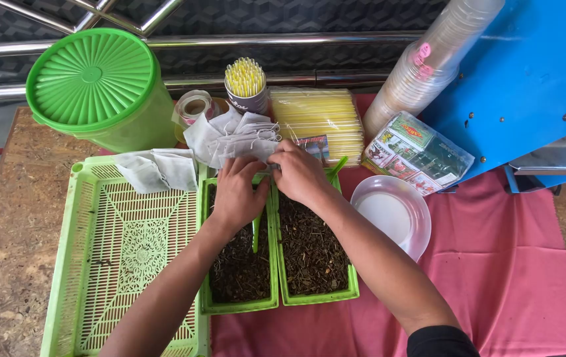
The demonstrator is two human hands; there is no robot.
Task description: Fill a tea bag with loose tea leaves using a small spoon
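Both hands were seen close together at the centre of the frame, above the far ends of two narrow green trays. The left hand (238, 192) was curled over the left tray (240, 305), and the right hand (299, 173) over the right tray (316, 295); both trays were filled with dark dried leaves. The fingertips of both hands were pinched on a small white filter bag (256, 142) at the edge of a heap of such bags, though the exact grip was hidden by the knuckles. A green scoop handle (256, 231) was seen standing between the trays beneath the left hand. A large green perforated tray (124, 258) was laid at lower left, with a few white bags (157, 168) resting on its upper edge. A green lidded bucket (98, 86) was placed at upper left, a cup of yellow straws (245, 82) at upper centre, and a packet of yellow straws (319, 119) just right of it. A clear round lid (394, 215) was set on the red cloth (508, 264) at right, near a stack of plastic cups (428, 66).
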